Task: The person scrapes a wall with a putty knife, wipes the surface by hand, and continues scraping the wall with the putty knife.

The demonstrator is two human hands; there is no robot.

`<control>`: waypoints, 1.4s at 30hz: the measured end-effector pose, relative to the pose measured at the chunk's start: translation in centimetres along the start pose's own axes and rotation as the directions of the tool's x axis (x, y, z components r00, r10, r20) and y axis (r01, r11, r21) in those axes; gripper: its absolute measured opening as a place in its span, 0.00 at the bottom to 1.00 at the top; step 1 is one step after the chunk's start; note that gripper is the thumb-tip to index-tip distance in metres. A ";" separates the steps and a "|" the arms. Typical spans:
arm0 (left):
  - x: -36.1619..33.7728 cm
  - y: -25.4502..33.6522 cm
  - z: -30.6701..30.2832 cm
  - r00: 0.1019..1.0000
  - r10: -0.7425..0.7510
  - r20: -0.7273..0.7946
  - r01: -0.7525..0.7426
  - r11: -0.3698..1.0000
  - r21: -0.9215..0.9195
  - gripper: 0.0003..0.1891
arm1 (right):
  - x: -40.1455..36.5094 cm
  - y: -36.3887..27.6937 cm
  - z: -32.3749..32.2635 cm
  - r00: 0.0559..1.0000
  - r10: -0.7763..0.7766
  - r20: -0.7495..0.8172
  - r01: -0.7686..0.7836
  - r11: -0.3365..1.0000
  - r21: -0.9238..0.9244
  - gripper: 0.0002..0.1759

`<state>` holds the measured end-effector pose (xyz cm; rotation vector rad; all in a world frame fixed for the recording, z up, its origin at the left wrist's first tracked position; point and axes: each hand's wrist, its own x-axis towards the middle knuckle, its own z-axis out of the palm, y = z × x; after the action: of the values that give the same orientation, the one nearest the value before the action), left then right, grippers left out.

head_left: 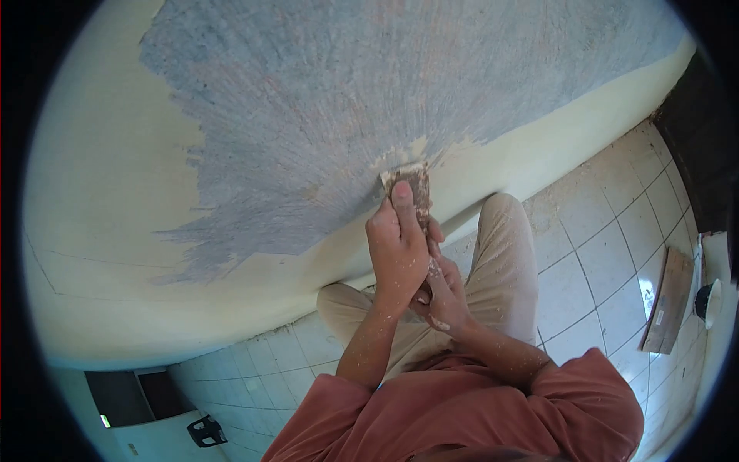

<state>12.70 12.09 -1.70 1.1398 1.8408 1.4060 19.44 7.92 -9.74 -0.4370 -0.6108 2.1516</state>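
Both my hands are closed on a paint scraper [419, 187], whose wide blade is crusted with whitish and brown residue. My left hand [396, 242] is farther forward, its thumb pressed flat along the blade. Behind it, my right hand [448, 296] wraps round the handle, which is mostly hidden by the fingers. The scraper's edge meets the wall [308, 115] at the lower border of a large bared grey-blue patch. Cream paint [539, 138] surrounds this patch, and streaks fan out from near the blade. Pale flakes cling to my hands and forearms.
My bent knees [504, 231] are close to the wall's base. White floor tiles [593, 269] carry dust along the wall. At the right lie a wooden board [668, 300] and a round white-rimmed container [713, 304]. A black plastic object [206, 431] stands at lower left.
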 end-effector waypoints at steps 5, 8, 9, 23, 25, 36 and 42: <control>0.3 1.8 0.2 1.000 0.031 -0.007 -0.031 0.998 -0.063 0.27 | 0.6 -0.7 0.2 0.998 -0.025 0.060 0.025 1.000 0.017 0.13; -0.3 -0.6 -0.2 0.999 -0.029 -0.012 0.029 0.998 -0.061 0.26 | -0.3 -0.8 0.9 0.996 0.093 -0.005 -0.092 0.993 0.068 0.14; 0.0 -0.3 -0.1 1.000 -0.004 -0.022 0.003 0.998 -0.056 0.26 | 0.2 -0.8 0.9 0.999 0.052 -0.002 -0.051 0.998 0.047 0.14; 0.0 -0.3 -0.3 1.000 -0.030 -0.001 0.030 0.996 -0.078 0.25 | 0.3 -0.5 1.0 1.000 0.016 0.013 -0.016 0.998 0.064 0.13; 0.2 0.8 0.1 1.000 -0.004 -0.026 0.001 0.996 -0.094 0.25 | 0.5 -1.4 1.2 1.000 0.011 0.000 -0.011 1.000 0.025 0.13; 0.3 0.7 0.4 1.000 -0.010 0.007 0.010 0.999 -0.040 0.26 | -0.1 -1.2 0.5 0.999 0.042 0.002 -0.042 0.991 0.128 0.13; 0.6 1.4 0.4 1.000 -0.011 0.022 0.012 1.000 -0.024 0.27 | 0.4 -1.6 0.8 0.999 0.047 -0.015 -0.045 0.995 0.085 0.12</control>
<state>13.18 12.95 -0.46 1.1268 1.8083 1.4004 19.80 8.90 -8.18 -0.4268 -0.5020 2.2061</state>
